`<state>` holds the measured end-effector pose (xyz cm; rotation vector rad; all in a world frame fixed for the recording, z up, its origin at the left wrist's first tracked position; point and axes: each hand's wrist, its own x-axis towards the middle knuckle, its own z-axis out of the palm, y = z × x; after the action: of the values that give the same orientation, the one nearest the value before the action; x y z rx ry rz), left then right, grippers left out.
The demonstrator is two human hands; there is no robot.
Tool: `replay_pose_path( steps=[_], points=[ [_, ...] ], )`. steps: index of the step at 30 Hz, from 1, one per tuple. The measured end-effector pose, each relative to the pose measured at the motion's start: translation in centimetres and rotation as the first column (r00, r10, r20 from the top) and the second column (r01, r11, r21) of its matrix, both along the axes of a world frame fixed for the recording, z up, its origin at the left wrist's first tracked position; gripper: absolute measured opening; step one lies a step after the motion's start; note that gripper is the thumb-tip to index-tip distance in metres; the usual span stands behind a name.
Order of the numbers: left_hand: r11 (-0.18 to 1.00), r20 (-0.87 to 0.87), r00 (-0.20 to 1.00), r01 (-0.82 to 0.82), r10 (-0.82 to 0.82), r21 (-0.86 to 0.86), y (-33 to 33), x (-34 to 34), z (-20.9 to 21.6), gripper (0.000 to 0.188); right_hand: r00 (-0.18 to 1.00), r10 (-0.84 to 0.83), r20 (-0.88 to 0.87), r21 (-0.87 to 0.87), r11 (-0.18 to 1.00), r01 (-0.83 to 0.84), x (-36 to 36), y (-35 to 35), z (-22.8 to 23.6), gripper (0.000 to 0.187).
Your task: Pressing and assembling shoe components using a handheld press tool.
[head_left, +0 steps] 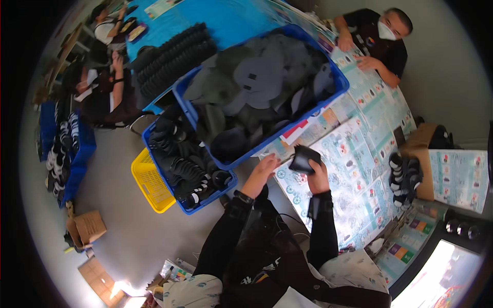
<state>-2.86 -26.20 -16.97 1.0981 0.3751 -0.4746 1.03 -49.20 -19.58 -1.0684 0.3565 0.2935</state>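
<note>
My right hand (319, 177) is closed on a small black piece (305, 158), flat and roughly square, held up over the paper-covered table (354, 195). It looks like soft sheet material, but its exact kind does not show. To the left, near the front corner of the large blue crate, my left hand (262, 175) has its fingers stretched out and holds nothing visible. That blue crate (267, 149) is heaped with dark grey and black rounded flat pieces (259, 77), some with small black rectangles on them.
Below the crate on the left, a blue bin (192, 209) of black curved pieces rests over a yellow basket (154, 179). Stacked black pieces (177, 59) lie on the blue table (226, 15). Dark bundled pieces (404, 177) and a cardboard box (418, 146) stand right. A masked person (377, 49) sits opposite.
</note>
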Motion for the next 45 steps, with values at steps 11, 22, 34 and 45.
replay_pose_path(
  steps=[11,22,34,45],
  points=[
    [0.818,0.305,0.829,-0.538,0.469,0.203,10.0,-14.5,15.0,0.092,0.501,0.728,0.468,-0.683,0.657,-0.318,-9.9,16.5,11.1,0.040],
    [0.148,0.365,0.142,-0.989,0.920,0.011,27.3,-42.9,14.8,0.081,0.117,0.927,0.355,-0.589,0.319,-0.743,-33.1,45.6,19.5,0.061],
    [-0.525,0.430,-0.570,-0.819,0.700,-0.232,37.9,-63.0,14.9,0.054,-0.144,0.924,0.355,-0.023,-0.146,-0.989,-56.9,62.8,19.9,0.037],
    [-0.634,0.372,-0.608,-0.771,0.702,-0.063,56.3,-73.2,14.3,0.034,-0.274,0.918,0.285,-0.077,-0.263,-0.962,-66.0,82.6,18.3,0.043]
  ],
)
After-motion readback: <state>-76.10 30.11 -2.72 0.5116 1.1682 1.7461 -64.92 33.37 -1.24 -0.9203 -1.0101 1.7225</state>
